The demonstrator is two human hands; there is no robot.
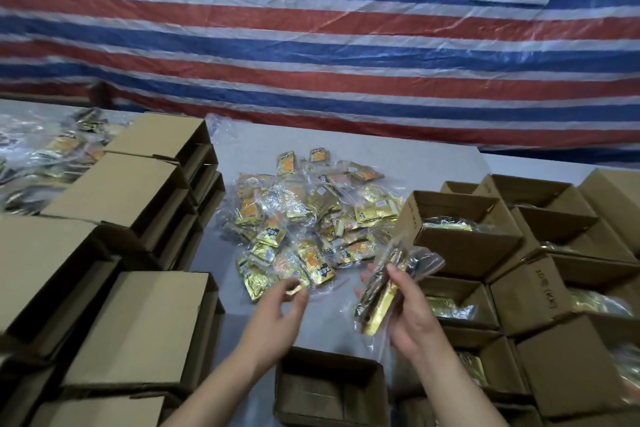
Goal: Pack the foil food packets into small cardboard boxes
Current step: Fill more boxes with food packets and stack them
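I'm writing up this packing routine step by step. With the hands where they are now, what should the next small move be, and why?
Probably lower the bundle of packets that the right hand grips into the open box just below. That box looks empty, while the boxes on the right already show gold foil inside. The left hand is free, reaching toward the pile.

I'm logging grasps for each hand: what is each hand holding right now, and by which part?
The right hand grips a bunch of foil packets in clear wrap, fingers round its lower half. The left hand holds nothing, hanging above the table.
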